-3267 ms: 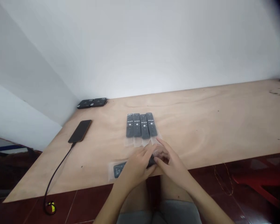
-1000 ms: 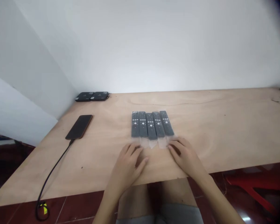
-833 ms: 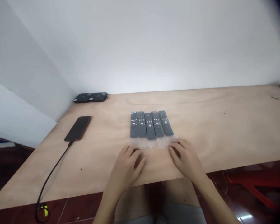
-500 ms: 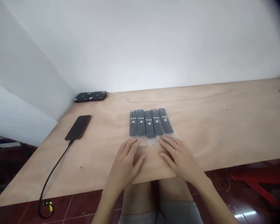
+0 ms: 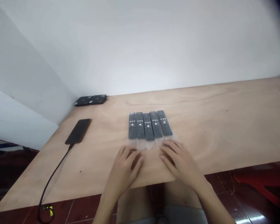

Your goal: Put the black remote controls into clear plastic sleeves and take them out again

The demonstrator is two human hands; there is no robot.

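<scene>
Several dark remote controls (image 5: 148, 127) in clear plastic sleeves lie side by side on the wooden table (image 5: 212, 124), their long sides toward one another. The leftmost remote (image 5: 132, 126) carries a white label at its far end, and the rightmost remote (image 5: 165, 123) is slightly slanted. My left hand (image 5: 124, 166) rests near the lower ends of the sleeves on the left, fingers bent and apart, holding nothing. On the other side my right hand (image 5: 178, 158) lies with its fingertips at the loose sleeve ends below the right remotes, fingers spread.
A phone (image 5: 78, 131) with a black cable (image 5: 52, 177) plugged in lies at the left; the cable hangs over the front edge. Two flat black boxes (image 5: 91, 100) sit in the back left corner by the white wall (image 5: 154, 46). A red stool (image 5: 259, 183) stands below at right.
My left hand has drawn slightly back toward me, away from the sleeve ends. The right hand stays almost in place. The view has shifted a little, while the remotes keep their row.
</scene>
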